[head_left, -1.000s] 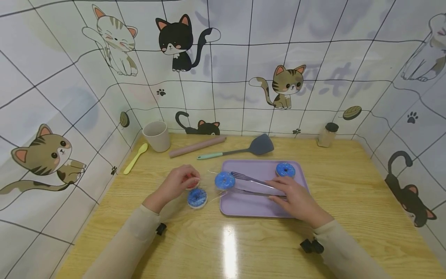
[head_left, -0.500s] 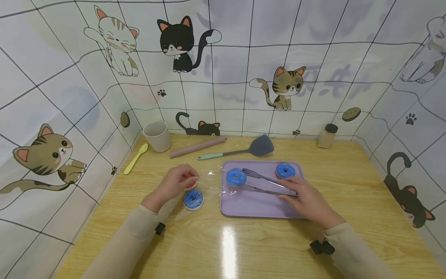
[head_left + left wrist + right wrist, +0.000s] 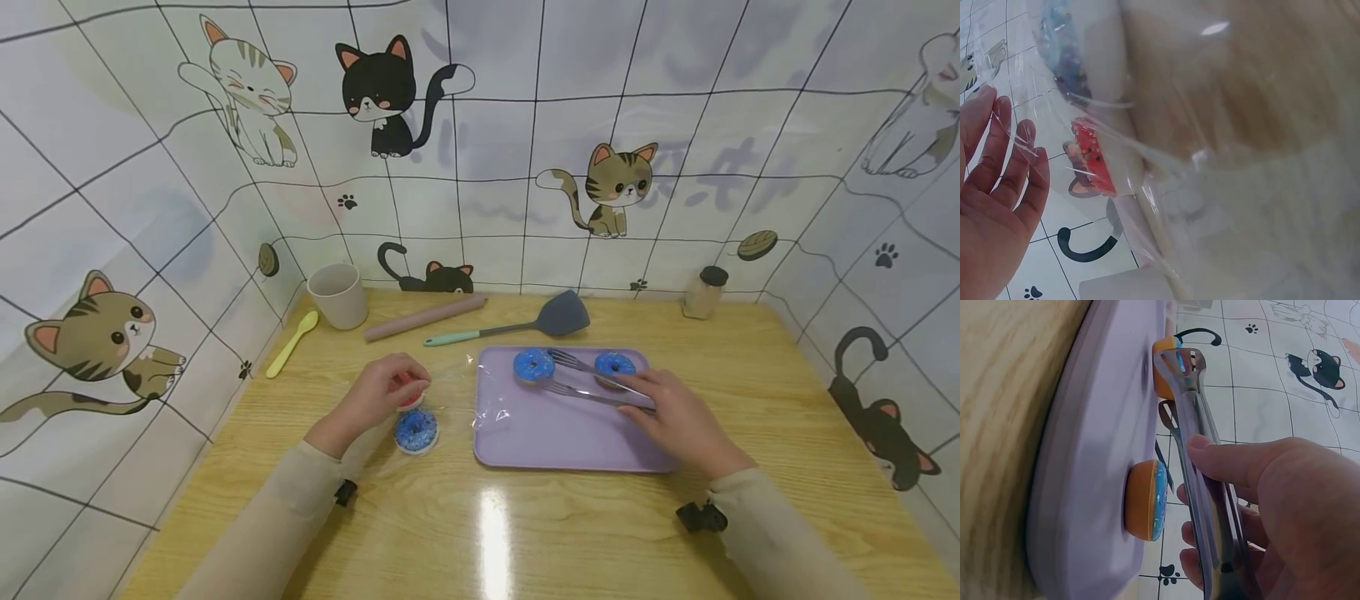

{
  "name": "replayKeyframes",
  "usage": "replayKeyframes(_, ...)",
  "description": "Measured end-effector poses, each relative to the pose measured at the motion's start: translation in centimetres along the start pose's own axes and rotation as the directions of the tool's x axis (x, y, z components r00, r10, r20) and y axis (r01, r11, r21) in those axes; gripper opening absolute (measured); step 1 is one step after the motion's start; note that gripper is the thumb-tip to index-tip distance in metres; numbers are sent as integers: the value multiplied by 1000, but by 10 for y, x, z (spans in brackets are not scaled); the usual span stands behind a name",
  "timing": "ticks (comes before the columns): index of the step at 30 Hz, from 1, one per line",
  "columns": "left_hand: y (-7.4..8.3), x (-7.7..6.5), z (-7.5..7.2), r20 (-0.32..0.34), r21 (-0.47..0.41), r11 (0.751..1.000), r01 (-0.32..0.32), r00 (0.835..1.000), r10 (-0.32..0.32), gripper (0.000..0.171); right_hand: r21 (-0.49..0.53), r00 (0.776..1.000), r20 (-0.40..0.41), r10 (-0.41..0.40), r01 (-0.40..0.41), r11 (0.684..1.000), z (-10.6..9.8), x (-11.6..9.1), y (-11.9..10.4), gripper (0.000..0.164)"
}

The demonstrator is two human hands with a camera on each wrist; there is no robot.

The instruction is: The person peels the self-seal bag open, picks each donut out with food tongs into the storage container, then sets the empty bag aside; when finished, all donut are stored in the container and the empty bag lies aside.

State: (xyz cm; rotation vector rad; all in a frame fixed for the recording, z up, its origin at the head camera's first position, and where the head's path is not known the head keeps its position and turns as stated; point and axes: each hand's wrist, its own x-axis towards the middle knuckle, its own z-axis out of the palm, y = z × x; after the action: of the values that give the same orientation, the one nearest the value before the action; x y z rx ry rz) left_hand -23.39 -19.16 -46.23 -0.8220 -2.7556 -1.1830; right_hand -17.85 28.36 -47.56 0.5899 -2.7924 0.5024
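Note:
My left hand (image 3: 382, 387) pinches the rim of a clear plastic bag (image 3: 1222, 187) between thumb and fingertips. Seen through the film are a red-topped toy donut (image 3: 1092, 156), partly behind the hand in the head view, and a blue sprinkled donut (image 3: 416, 430). My right hand (image 3: 678, 417) grips metal tongs (image 3: 1204, 469) with thumb on one arm and fingers on the other. The tongs' tips meet the right side of a blue donut (image 3: 533, 366) at the back left of the lilac tray (image 3: 562, 433). Another blue donut (image 3: 1144, 500) lies farther right, partly behind the tongs.
Behind the tray lie a spatula (image 3: 562, 313) and a mauve rolling pin (image 3: 427, 317). A grey cup (image 3: 337, 296) and a yellow spoon (image 3: 292, 343) are at the back left. A small dark-lidded jar (image 3: 705, 293) stands at the back right, by the cat-patterned wall.
The tongs and blue donut have moved right, from the bag's mouth to the tray's back left. The left hand has stayed nearly still; the blue donut in the bag has shifted slightly left.

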Motion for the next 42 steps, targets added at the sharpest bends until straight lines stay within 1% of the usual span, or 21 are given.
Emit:
replayKeyframes(6,3,2,0,4,-4,1000,0,1000,0,6,0,1000,2,-11,11,1000,-5,3,1,48)
replayKeyframes(9,1,2,0,1,-2,1000,-7,1000,7,6,-1,1000,13,-2,2,1000,-5,3,2,48)
replayKeyframes(15,-1,2,0,5,4,1000,6,1000,-6,6,10,999,50,22,-22,1000,-5,4,2,49)
replayKeyframes(23,-1,-3,-5,14,17,999,33,999,-33,6,26,998,65,23,-25,999,3,3,1,50)
replayKeyframes(28,-2,-2,-2,14,-3,1000,18,1000,-18,6,26,996,78,53,-56,998,-5,0,-3,50)
replayKeyframes(31,-2,-1,0,16,-1,1000,22,1000,-22,6,32,993,97,71,-74,997,-11,-2,-4,51)
replayKeyframes(33,-1,-1,0,15,4,1000,13,1000,-13,6,29,992,102,80,-84,996,-15,-2,-5,52)
replayKeyframes(35,0,0,0,16,6,1000,8,1000,-8,6,29,993,89,79,-82,996,-18,-2,-6,54)
replayKeyframes(37,1,1,0,18,7,1000,4,1000,-4,5,29,996,59,68,-69,997,-21,-1,-6,55)
replayKeyframes(42,2,4,0,23,14,1000,14,1000,-14,6,43,1000,-12,-14,15,999,-19,7,-11,57)
